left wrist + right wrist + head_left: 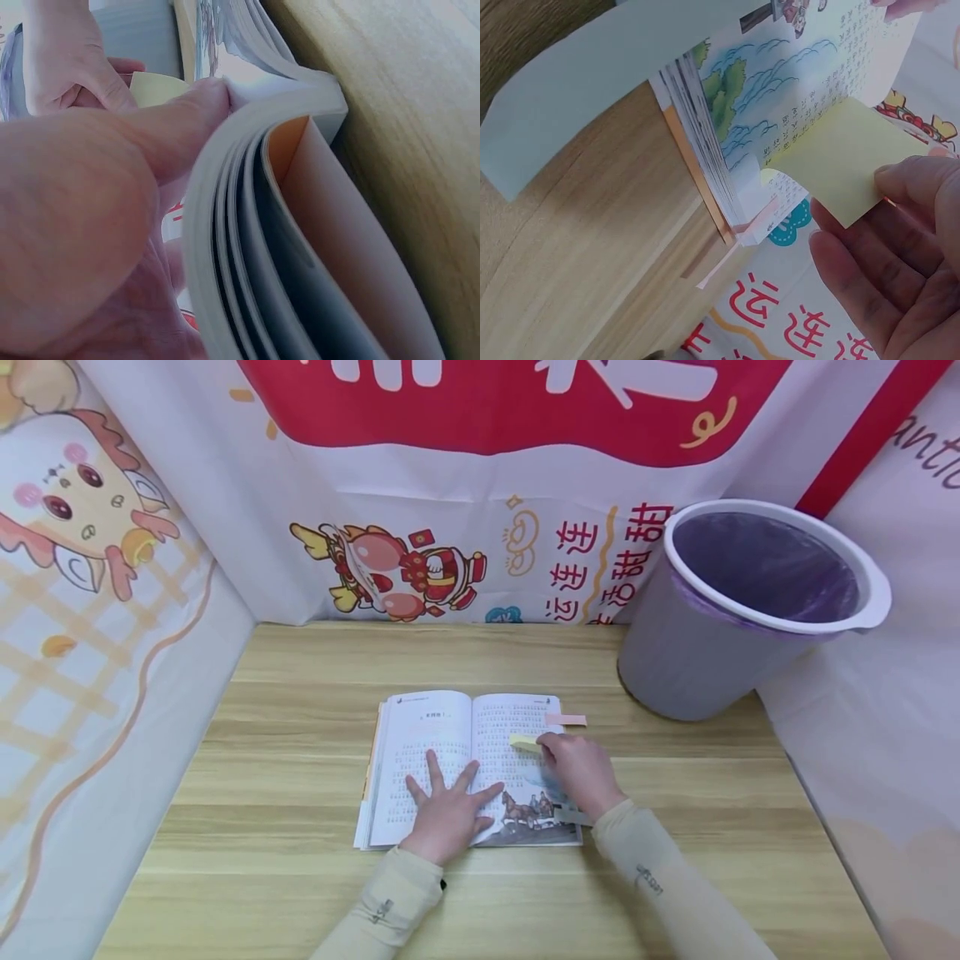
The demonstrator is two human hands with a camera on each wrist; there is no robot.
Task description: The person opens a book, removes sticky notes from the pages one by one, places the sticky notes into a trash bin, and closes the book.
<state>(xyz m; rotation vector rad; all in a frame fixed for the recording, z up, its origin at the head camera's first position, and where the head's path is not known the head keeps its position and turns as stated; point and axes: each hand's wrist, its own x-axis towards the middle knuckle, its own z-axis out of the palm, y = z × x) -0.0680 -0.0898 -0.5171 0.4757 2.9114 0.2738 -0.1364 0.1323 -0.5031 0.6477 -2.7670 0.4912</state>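
An open book (431, 718) lies on the wooden table, its right page carrying text and a horse-cart picture. My left hand (445, 814) rests across both pages near the fold, fingers spread. In the left wrist view its thumb (187, 124) lies on the page, above the curved page edges. My right hand (583, 770) pinches a yellow sticky note (844, 161) between thumb and fingers, over the right page. A pink sticky note (567, 720) sticks out past the book's right edge. Lower on that side juts a pale blue-green sticky note (592, 97), partly behind my right wrist in the head view.
A grey bin (682, 652) with a purple liner stands at the back right of the table (300, 893). Printed cloth (442, 485) hangs behind the table, and more cloth covers both sides.
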